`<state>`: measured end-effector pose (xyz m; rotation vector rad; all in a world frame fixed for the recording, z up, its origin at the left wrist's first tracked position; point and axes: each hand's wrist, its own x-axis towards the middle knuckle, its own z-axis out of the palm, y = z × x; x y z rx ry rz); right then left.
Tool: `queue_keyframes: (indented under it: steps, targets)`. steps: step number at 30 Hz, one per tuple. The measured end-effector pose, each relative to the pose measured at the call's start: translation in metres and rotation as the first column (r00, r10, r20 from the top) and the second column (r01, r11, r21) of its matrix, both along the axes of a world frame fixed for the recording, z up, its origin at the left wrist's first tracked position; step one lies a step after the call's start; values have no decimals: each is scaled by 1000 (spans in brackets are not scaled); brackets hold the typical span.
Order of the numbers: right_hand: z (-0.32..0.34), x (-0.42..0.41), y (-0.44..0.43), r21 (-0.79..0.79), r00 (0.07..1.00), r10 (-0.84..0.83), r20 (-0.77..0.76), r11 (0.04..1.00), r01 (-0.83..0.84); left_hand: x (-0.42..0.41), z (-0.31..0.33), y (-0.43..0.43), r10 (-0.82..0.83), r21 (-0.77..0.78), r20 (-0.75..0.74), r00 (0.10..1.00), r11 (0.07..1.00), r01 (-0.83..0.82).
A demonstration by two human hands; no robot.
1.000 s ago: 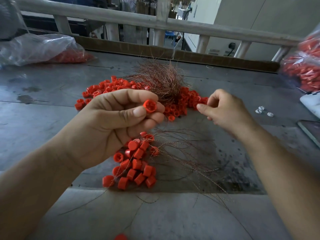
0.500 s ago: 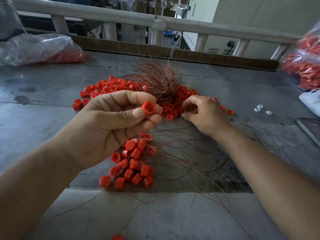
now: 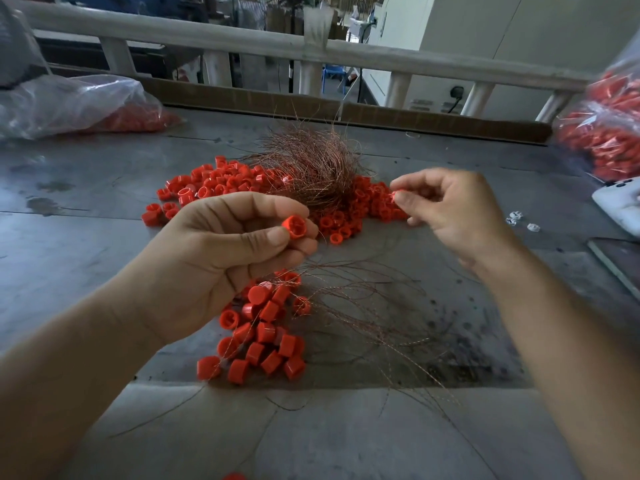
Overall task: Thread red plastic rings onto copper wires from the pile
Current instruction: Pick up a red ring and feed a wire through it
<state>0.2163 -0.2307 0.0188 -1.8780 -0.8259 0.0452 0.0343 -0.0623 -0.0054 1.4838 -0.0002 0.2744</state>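
Note:
My left hand (image 3: pixel 221 258) pinches one red plastic ring (image 3: pixel 294 227) between thumb and fingertips, its open end facing me. My right hand (image 3: pixel 457 209) is raised above the table and pinches another red ring (image 3: pixel 397 196) at its fingertips. A pile of loose red rings (image 3: pixel 221 183) spreads across the table's middle, with a bundle of copper wires (image 3: pixel 311 164) lying on top of it. Nearer to me lies a cluster of red rings (image 3: pixel 263 337) with thin copper wires (image 3: pixel 374 306) fanning out to the right.
A clear bag with red parts (image 3: pixel 69 105) lies at the back left and another bag of red rings (image 3: pixel 606 133) at the right. A white object (image 3: pixel 620 206), small white pieces (image 3: pixel 519 220) and a dark flat item (image 3: pixel 620 261) lie at the right edge. A railing (image 3: pixel 311 50) runs behind.
My right hand went down into the ring pile, then rose to the right with a red ring pinched in its fingers. The left hand stayed in place with its ring.

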Motion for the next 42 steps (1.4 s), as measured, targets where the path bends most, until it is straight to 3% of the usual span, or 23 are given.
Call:
queue_keyframes:
  steps: [3,6,10,20,37,42]
  targets:
    - [13,-28,2,235,929,274,-250,948,-217,-4,6,-5,27,-35,14,1000,999,-26]
    - [12,-54,7,259,839,419,-346,902,-344,-6,13,-13,49,-166,5,999,985,-48]
    - [6,-66,12,218,797,462,-389,887,-408,-6,19,-17,78,-184,-32,996,979,-83]
    - [7,-67,15,345,649,489,-583,872,-348,-8,23,-18,64,-171,-48,997,983,-71]
    - [8,-69,16,415,587,555,-590,832,-369,-11,26,-17,84,-144,-73,994,985,-94]
    - [5,-73,17,322,737,520,-432,852,-412,-11,26,-17,125,-154,-87,988,979,-137]
